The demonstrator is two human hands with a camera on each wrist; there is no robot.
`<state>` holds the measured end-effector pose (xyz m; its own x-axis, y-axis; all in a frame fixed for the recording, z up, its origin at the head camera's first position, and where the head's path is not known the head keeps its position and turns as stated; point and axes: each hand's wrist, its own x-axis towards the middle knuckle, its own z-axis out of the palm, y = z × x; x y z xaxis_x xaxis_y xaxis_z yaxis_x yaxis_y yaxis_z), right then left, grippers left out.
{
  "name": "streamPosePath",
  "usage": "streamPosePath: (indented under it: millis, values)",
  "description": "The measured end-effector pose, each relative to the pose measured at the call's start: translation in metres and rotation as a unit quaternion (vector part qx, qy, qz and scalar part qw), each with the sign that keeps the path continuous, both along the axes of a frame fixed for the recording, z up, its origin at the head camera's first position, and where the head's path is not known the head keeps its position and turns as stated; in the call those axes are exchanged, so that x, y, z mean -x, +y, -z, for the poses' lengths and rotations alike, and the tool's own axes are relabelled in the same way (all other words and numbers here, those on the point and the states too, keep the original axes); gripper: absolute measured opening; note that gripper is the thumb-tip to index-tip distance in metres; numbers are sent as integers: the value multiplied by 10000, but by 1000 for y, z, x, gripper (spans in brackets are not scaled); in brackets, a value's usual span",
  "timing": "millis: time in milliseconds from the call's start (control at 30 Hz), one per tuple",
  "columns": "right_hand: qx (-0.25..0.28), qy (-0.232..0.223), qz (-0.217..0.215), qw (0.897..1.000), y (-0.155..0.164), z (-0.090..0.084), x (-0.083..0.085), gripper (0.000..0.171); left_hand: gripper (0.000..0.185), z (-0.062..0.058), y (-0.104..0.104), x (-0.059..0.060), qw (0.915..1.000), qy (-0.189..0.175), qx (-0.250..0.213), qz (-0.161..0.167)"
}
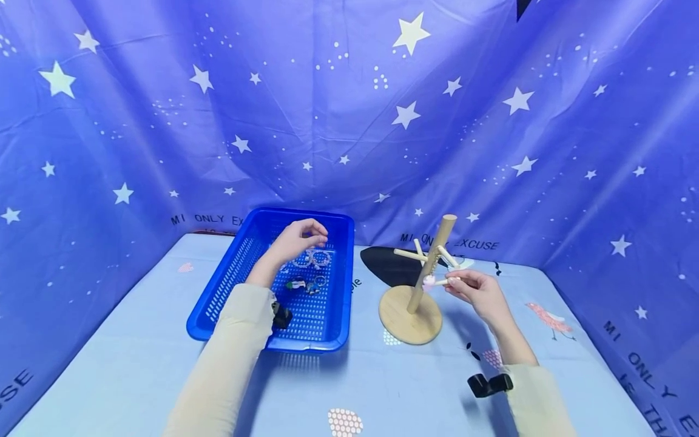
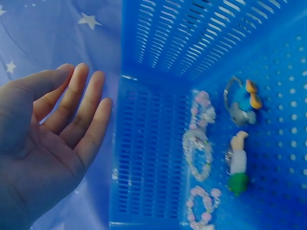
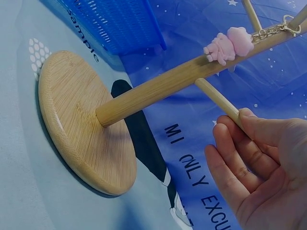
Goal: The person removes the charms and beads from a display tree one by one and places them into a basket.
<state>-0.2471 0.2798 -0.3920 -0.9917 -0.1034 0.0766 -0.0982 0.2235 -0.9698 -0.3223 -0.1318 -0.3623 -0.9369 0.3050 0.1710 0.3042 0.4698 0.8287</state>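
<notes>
My right hand [image 1: 480,294] pinches a short peg [image 3: 218,100] of a wooden stand between thumb and fingertips. Close by, a pink figure keychain [image 3: 230,45] dangles by its gold chain along the stand's post [image 3: 158,93]. Over the blue basket [image 1: 198,326] hovers my left hand [image 1: 297,240], fingers loosely bent and holding nothing. Inside the basket lie beaded bracelets, one whitish bracelet [image 2: 197,155] and pink ones, including a pink bracelet [image 2: 200,206]. Beside them are a green-and-white figure keychain [image 2: 238,165] and a grey-blue keychain [image 2: 242,106] with a metal ring.
The stand's round wooden base [image 1: 398,315] rests on a light blue printed tablecloth [image 1: 415,388], right of the basket. More pegs stick out from the upper post, such as one peg [image 1: 409,255] on the left. A starry blue curtain [image 1: 349,109] surrounds the table.
</notes>
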Motion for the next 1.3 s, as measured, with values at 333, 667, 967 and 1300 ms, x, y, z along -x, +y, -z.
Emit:
streamPosePath:
  millis: [333,667,967,1300]
  values:
    - [-8,-3,-27,10000,-3,-1,4,35,23,-37,10,-14,9973,439,-587,-7]
    - [-18,-53,35,10000,-3,0,3,34,20,-57,36,-34,9914,734,-1085,17]
    - [-42,-59,31,10000,-2,0,2,36,21,-63,67,-59,9835,857,-1591,-115]
    - [93,5,23,10000,0,-1,1,30,20,-58,95,-75,9824,856,-1660,100]
